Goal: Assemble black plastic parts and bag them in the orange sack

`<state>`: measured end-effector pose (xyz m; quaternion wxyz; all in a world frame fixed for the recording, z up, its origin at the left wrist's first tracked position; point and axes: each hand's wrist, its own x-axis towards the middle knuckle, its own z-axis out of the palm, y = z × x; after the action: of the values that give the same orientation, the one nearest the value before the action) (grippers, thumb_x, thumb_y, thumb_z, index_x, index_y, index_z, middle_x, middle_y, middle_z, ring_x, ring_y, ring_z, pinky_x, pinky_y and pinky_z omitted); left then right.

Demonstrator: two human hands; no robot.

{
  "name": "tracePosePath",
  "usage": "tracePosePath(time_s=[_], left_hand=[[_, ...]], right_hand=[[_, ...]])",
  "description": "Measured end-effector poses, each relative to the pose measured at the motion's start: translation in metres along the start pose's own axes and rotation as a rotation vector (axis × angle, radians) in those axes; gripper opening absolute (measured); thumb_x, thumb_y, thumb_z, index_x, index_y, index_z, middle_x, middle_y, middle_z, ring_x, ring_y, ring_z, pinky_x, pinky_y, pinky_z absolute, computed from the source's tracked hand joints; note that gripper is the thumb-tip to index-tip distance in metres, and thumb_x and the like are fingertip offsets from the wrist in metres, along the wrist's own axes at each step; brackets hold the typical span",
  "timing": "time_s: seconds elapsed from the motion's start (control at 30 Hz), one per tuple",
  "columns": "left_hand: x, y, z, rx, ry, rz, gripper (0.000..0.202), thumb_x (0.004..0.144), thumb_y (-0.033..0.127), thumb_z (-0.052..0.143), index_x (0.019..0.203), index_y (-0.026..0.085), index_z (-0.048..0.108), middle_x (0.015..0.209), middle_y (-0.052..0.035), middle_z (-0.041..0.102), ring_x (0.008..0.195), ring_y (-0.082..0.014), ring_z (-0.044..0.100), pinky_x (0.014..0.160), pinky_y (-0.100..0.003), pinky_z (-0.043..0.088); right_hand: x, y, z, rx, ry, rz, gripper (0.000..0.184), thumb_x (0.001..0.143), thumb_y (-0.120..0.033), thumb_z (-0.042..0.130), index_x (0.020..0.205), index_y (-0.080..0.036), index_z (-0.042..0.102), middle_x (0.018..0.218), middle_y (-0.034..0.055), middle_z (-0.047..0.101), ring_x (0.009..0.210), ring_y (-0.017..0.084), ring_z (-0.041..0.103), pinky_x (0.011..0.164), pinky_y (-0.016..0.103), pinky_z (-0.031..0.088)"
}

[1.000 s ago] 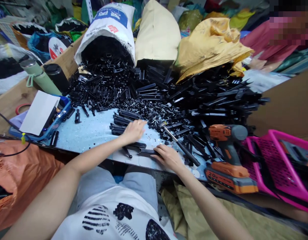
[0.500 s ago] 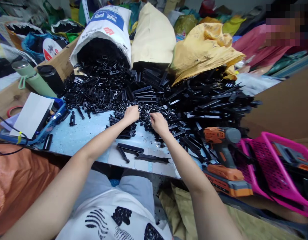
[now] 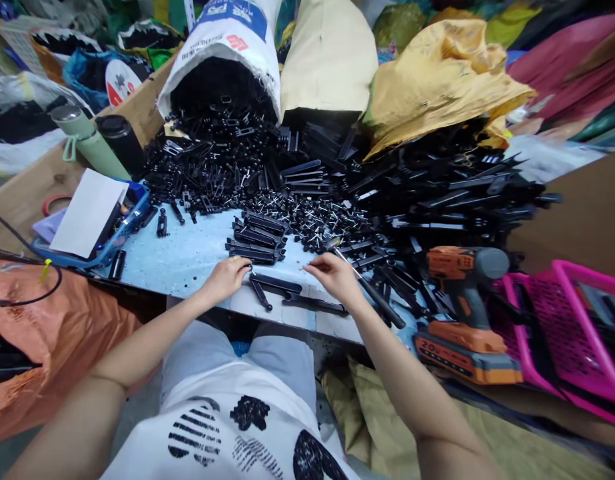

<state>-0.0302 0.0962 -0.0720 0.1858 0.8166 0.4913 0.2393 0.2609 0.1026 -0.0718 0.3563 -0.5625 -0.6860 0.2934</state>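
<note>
My left hand (image 3: 228, 277) is closed in a pinch at the front of the bench, with what looks like a small black-headed screw (image 3: 251, 268) at its fingertips. Just right of those fingertips lies a folded set of black plastic arms (image 3: 276, 285), a thinner arm jointed to it. Over the bench to the right, my right hand (image 3: 333, 275) also pinches, thumb against fingers; whatever is there is too small to name. A second black arm (image 3: 314, 303) lies below it. Beside this hand rests a hammer (image 3: 370, 287). Behind both hands spreads a heap of small screws (image 3: 314, 217).
Stacked black arms (image 3: 257, 237) lie behind my left hand. Black parts spill from a white sack (image 3: 222, 47), a cream sack (image 3: 330, 60) and a yellow sack (image 3: 447, 80). At right stand an orange cordless drill (image 3: 462, 313) and a pink basket (image 3: 582, 327); at left, a blue tray (image 3: 102, 257).
Both hands have drawn back from the screw heap toward the bench's front edge, and apart from each other. The hammer beside my right hand now shows. The camera view has shifted slightly.
</note>
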Motion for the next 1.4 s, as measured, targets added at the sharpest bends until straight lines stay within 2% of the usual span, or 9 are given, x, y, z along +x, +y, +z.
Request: tracePosePath(time_s=[0.13,0.37,0.5,0.67,0.8,0.9,1.07,1.27,1.4], left_hand=[[-0.012,0.008,0.010,0.165,-0.047,-0.009,0.020,0.090,0.015,0.043,0.101,0.014,0.060,0.092,-0.0087,0.064,0.086,-0.0195,0.061,0.078,-0.031,0.049],[0.001,0.032,-0.001,0.413,-0.182,0.032,0.027,0.083,-0.001,0.035,0.088,0.010,0.059,0.085,-0.0113,0.060,0.084,-0.0224,0.057,0.079,-0.035,0.047],[0.001,0.034,0.008,0.435,-0.218,0.084,0.026,0.082,-0.002,0.037,0.088,0.010,0.060,0.087,-0.0111,0.061,0.086,-0.0215,0.057,0.080,-0.033,0.046],[-0.009,0.020,0.024,0.441,-0.171,0.092,0.025,0.089,0.013,0.043,0.110,0.009,0.056,0.096,-0.0122,0.063,0.090,-0.0234,0.056,0.076,-0.035,0.044],[-0.010,0.027,0.029,0.414,-0.072,0.221,0.034,0.091,0.028,0.045,0.120,0.010,0.049,0.117,-0.0164,0.057,0.107,-0.0272,0.050,0.081,-0.039,0.038],[0.000,0.044,0.042,0.328,-0.169,0.369,0.045,0.088,0.040,0.051,0.121,0.011,0.046,0.120,-0.0163,0.055,0.113,-0.0274,0.046,0.088,-0.039,0.034],[0.015,0.060,0.072,0.275,-0.319,0.304,0.055,0.081,0.049,0.059,0.118,0.011,0.046,0.103,-0.0116,0.060,0.101,-0.0265,0.051,0.081,-0.037,0.036],[0.012,0.056,0.075,0.235,-0.271,0.279,0.045,0.085,0.051,0.051,0.110,0.013,0.049,0.103,-0.0105,0.057,0.100,-0.0257,0.050,0.081,-0.037,0.034],[0.012,0.055,0.073,0.212,-0.276,0.299,0.054,0.079,0.058,0.055,0.108,0.013,0.050,0.102,-0.0107,0.056,0.099,-0.0267,0.049,0.081,-0.037,0.035]], right_hand=[[-0.036,-0.003,0.008,0.036,-0.074,0.095,0.034,0.074,-0.052,0.064,0.073,-0.018,0.060,0.071,0.0039,0.064,0.064,0.016,0.059,0.060,0.029,0.047],[-0.036,-0.015,0.004,-0.330,-0.133,-0.065,0.023,0.085,-0.037,0.055,0.072,-0.018,0.058,0.073,0.0043,0.059,0.064,0.015,0.055,0.058,0.025,0.040],[-0.037,-0.030,0.004,-0.523,-0.212,-0.122,0.014,0.087,-0.028,0.053,0.077,-0.019,0.058,0.078,0.0040,0.058,0.062,0.014,0.055,0.056,0.024,0.037],[-0.039,-0.023,0.011,-0.632,-0.187,-0.223,0.014,0.090,-0.028,0.051,0.084,-0.018,0.059,0.078,0.0044,0.060,0.063,0.014,0.057,0.055,0.024,0.038],[-0.049,-0.002,0.017,-0.474,-0.073,-0.385,0.019,0.093,-0.029,0.047,0.088,-0.018,0.062,0.083,0.0063,0.062,0.072,0.014,0.060,0.062,0.024,0.046],[-0.055,0.008,0.020,-0.324,0.015,-0.461,0.015,0.091,-0.026,0.050,0.095,-0.019,0.063,0.089,0.0068,0.064,0.078,0.015,0.062,0.068,0.025,0.050],[-0.053,0.008,0.024,-0.251,0.099,-0.437,0.014,0.090,-0.022,0.051,0.096,-0.021,0.064,0.089,0.0064,0.065,0.081,0.016,0.063,0.071,0.028,0.053],[-0.059,0.023,0.022,-0.382,-0.043,-0.570,0.029,0.087,-0.028,0.056,0.115,-0.020,0.059,0.105,0.0110,0.065,0.092,0.019,0.063,0.076,0.031,0.053],[-0.070,0.048,0.019,-0.440,-0.084,-0.532,0.047,0.085,-0.037,0.059,0.128,-0.018,0.050,0.104,0.0134,0.065,0.092,0.022,0.062,0.076,0.034,0.052]])
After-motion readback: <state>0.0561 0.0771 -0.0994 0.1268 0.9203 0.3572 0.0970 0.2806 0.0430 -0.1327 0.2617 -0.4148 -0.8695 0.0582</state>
